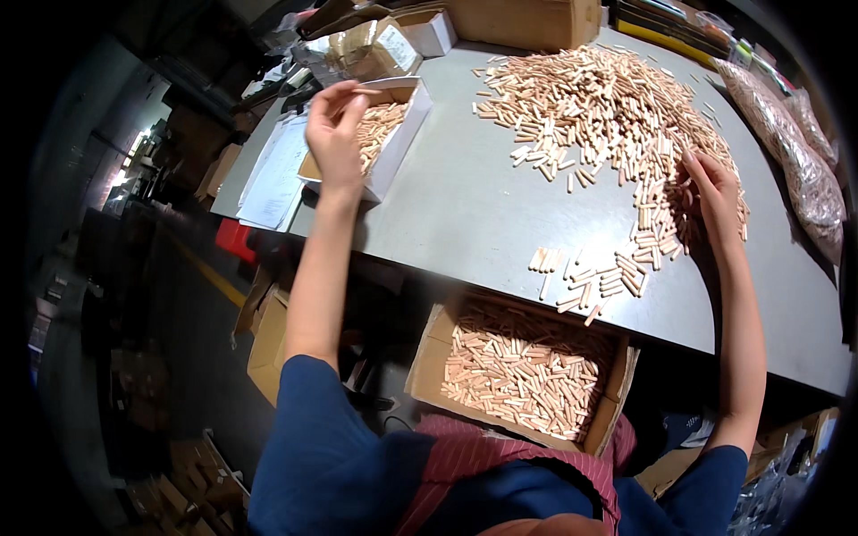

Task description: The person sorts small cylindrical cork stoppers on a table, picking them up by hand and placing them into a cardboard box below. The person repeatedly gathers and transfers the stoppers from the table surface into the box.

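Observation:
My left hand [336,147] is raised over a white cardboard box [399,143] on the table's left part. Its thumb and fingers pinch a short wooden dowel [365,90]. Similar dowels [379,130] lie inside that box. Over the right edge of a big heap of wooden dowels [599,103] is my right hand [718,196], its fingers curled together among the pieces; what they hold is hidden. A looser scatter of dowels [612,280] reaches toward the table's front edge.
Below the front edge, a brown cardboard box [429,353] full of dowels sits at my lap. Clear plastic bags [786,143] of dowels lie on the right. Papers [273,179] rest beside the white box. Cartons [518,22] stand along the back of the grey table [447,214].

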Demonstrator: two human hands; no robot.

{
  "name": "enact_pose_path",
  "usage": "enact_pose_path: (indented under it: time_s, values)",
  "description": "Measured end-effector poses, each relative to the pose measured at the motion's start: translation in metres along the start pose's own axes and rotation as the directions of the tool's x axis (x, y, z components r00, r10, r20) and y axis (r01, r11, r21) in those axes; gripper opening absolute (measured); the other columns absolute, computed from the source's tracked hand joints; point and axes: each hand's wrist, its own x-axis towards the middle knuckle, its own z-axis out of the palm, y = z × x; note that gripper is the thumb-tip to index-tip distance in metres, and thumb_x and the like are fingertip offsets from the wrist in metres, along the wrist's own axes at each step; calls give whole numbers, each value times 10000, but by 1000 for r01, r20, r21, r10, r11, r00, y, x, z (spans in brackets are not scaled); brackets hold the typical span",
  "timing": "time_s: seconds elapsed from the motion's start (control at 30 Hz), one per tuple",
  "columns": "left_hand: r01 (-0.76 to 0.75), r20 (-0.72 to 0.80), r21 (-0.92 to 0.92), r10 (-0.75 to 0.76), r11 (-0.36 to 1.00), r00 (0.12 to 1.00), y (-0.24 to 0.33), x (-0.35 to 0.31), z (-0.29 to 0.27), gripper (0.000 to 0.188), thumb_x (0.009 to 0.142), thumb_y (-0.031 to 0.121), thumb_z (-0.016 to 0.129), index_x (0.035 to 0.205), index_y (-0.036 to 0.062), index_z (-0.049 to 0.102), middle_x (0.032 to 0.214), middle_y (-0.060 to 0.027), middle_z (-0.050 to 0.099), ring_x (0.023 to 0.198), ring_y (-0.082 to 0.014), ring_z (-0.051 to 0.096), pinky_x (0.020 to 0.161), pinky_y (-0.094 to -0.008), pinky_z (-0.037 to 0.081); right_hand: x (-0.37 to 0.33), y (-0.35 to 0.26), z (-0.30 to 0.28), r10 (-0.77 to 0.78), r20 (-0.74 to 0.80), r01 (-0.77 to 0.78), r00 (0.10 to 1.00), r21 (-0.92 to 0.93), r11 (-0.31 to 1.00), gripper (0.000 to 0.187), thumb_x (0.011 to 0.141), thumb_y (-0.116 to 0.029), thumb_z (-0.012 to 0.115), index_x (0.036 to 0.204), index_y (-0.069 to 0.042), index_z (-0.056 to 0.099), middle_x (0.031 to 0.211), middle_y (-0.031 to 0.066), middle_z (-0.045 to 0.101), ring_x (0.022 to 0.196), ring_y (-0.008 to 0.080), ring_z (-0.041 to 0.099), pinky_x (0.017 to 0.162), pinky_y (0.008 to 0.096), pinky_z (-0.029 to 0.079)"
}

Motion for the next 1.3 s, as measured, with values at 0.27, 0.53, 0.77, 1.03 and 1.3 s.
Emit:
enact_pose_path:
  time_s: [0.27,0.53,0.77,1.03,1.3]
  values:
    - [-318,679,250,68,914,731,16,-102,42,448,977,90,644,1412,15,571,1473,-191,560,1420,-337,491,1196,-401,344,-4,-11,-6,39,8,-38,999,-114,993,349,1050,-347,647,947,-26,739,827,-9,680,720,47,567,626,220,425]
    - [-631,990,89,1,771,141,52,-144,88,1143,934,826,417,1649,-30,171,1699,-251,248,1602,-393,178,1274,-562,92,-8,-26,5,102,-24,-101,994,64,993,328,1051,-356,669,1026,-40,755,851,-21,703,638,8,537,526,193,401]
    - [-601,984,-61,149,797,97,63,-149,134,1178,904,832,474,1654,-23,167,1711,-258,207,1604,-411,159,1281,-555,123,-8,-22,4,-4,-2,4,1000,51,999,322,1071,-326,640,1095,-24,750,933,17,726,702,35,602,559,216,492]
    - [-558,948,-304,301,772,-100,68,-150,159,896,991,719,437,1633,99,357,1708,-146,300,1586,-397,232,1285,-551,191,-3,-21,-1,6,14,-6,1000,11,1000,339,1066,-316,647,1014,2,754,882,24,723,662,65,636,533,232,510]
    - [-526,932,-362,305,770,-196,70,-148,111,894,968,735,423,1608,111,416,1676,-140,361,1560,-399,306,1255,-557,267,-3,-18,0,-80,12,81,997,-95,992,358,1052,-319,665,954,12,762,834,22,727,728,58,643,599,237,508]
